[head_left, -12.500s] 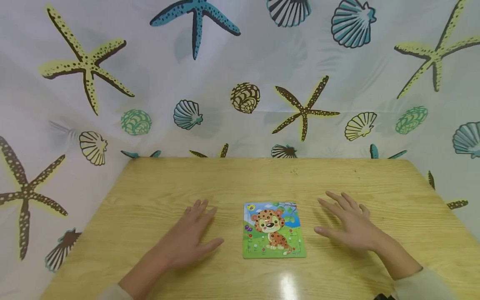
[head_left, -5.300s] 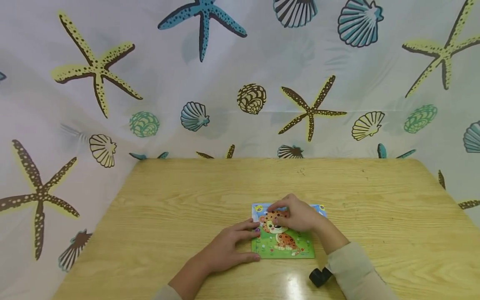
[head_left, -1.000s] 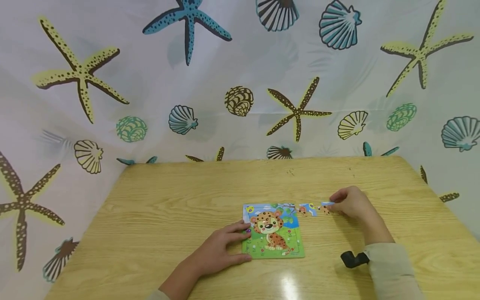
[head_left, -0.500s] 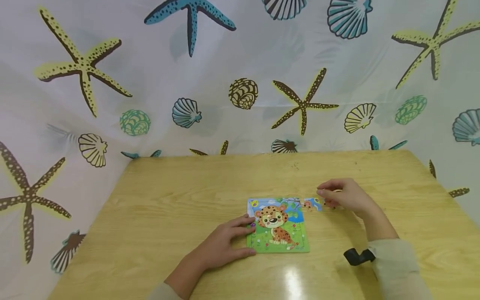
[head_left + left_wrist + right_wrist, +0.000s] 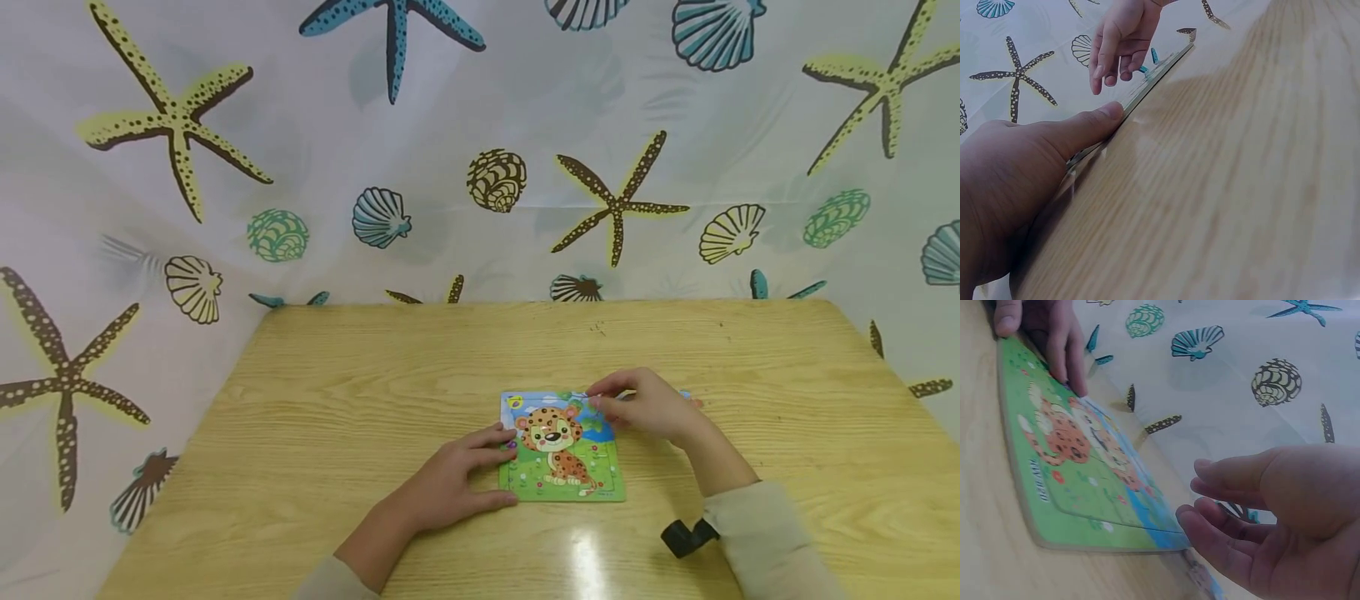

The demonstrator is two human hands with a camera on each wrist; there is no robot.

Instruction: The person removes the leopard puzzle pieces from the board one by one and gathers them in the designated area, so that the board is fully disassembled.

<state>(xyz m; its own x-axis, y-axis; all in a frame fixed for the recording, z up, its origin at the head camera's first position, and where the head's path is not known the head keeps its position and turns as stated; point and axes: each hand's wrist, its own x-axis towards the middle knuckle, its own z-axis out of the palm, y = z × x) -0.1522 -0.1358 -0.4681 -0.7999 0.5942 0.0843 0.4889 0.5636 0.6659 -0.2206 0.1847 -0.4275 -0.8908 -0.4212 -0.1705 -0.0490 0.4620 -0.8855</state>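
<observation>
A square jigsaw puzzle [image 5: 562, 458] with a spotted leopard cub on green grass lies flat on the table. My left hand [image 5: 453, 483] rests at its left edge, fingers extended onto the border and thumb by the near corner. In the left wrist view the left thumb [image 5: 1088, 128] lies along the puzzle's edge. Over the far right corner hovers my right hand [image 5: 648, 407], its fingers loosely bent and apart, with nothing between them in the right wrist view. Loose puzzle pieces [image 5: 688, 395] lie beyond the right hand, mostly hidden by it; one piece [image 5: 1200, 575] shows beside the board's corner.
The wooden table [image 5: 360, 375] runs back to a white cloth [image 5: 442, 108] printed with starfish and shells, which also hangs along both sides. A black device [image 5: 686, 537] sticks out from the right sleeve [image 5: 765, 533].
My right hand put a second loose piece down right of the puzzle, let go, and moved left over the far right corner. The left hand stays at the left edge.
</observation>
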